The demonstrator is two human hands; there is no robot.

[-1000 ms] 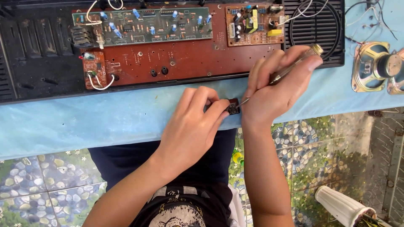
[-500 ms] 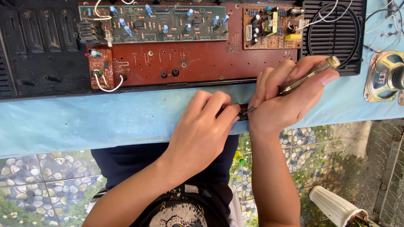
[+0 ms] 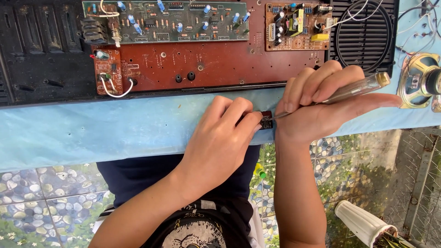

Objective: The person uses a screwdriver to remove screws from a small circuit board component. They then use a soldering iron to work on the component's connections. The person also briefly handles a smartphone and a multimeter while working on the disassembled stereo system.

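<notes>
Just below the opened red-brown chassis [image 3: 220,59], at the near edge of the blue-covered surface [image 3: 92,133], the left hand [image 3: 220,142] pinches a small dark component [image 3: 266,121] in closed fingers. The right hand [image 3: 321,108] grips a clear-handled screwdriver [image 3: 353,89], its tip touching that component.

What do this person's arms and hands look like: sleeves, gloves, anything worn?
Both forearms are bare, with no sleeves in view. The left hand and right hand wear no gloves; no rings, watch or bands are visible. Fingers are slender, with short nails.
</notes>
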